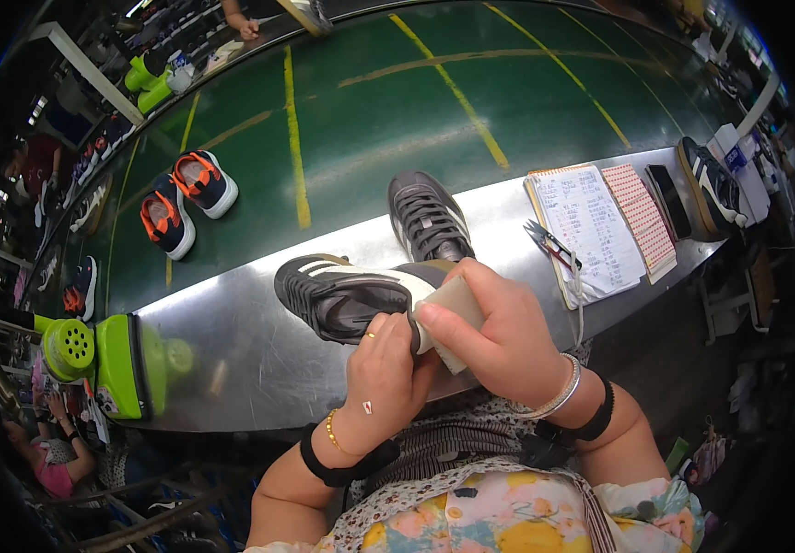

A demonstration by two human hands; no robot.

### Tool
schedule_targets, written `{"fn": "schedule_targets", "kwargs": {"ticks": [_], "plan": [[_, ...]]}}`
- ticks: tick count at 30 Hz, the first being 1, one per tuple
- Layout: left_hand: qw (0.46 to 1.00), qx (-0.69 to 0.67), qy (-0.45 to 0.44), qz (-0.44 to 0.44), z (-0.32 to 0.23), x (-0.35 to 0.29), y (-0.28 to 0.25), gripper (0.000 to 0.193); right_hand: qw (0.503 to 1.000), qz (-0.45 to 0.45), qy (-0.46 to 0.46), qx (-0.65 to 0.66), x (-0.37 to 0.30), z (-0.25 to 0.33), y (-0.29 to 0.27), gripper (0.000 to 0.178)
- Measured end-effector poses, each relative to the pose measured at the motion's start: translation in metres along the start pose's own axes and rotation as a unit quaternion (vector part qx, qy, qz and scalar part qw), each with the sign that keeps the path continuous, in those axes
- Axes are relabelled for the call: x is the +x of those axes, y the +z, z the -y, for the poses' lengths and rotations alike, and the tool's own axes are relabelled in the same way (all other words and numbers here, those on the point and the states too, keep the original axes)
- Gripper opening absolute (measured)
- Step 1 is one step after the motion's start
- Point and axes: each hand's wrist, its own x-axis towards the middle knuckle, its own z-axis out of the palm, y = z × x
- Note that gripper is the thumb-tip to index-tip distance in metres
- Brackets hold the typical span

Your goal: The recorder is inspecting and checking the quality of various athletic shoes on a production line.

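The dark sneaker (342, 295) you hold lies on its side at the near edge of the steel tabletop (232, 341), its long axis running left to right, toe to your left and heel at your hands. Your left hand (384, 373) is clamped on the heel; your right hand (508, 336) grips a pale block (453, 318) pressed against it. A second dark sneaker (427, 219) stands just behind, toe pointing away. Scissors (549, 244) and a notebook (591, 230) lie to your right.

Bare steel (232, 341) left of shoe (342, 295)
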Motion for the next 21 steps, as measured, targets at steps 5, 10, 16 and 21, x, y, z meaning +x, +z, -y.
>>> {"fn": "schedule_targets", "kwargs": {"ticks": [5,10,16,21], "plan": [[1.0,-0.017,-0.007,-0.011,0.0,0.001,-0.003,0.035,1.0,0.0,-0.01,0.003,-0.001,0.007,0.001,0.028],[1.0,-0.005,-0.026,0.002,0.002,-0.002,-0.006,0.032,1.0,0.0,0.005,0.004,-0.005,0.009,0.002,0.028],[1.0,-0.024,-0.004,-0.012,0.004,-0.002,-0.007,0.031,1.0,0.009,0.011,0.012,-0.001,0.009,0.006,0.029],[1.0,-0.011,0.0,0.003,0.006,-0.002,-0.007,0.034,1.0,0.007,-0.002,0.016,-0.002,0.006,0.008,0.03]]}}
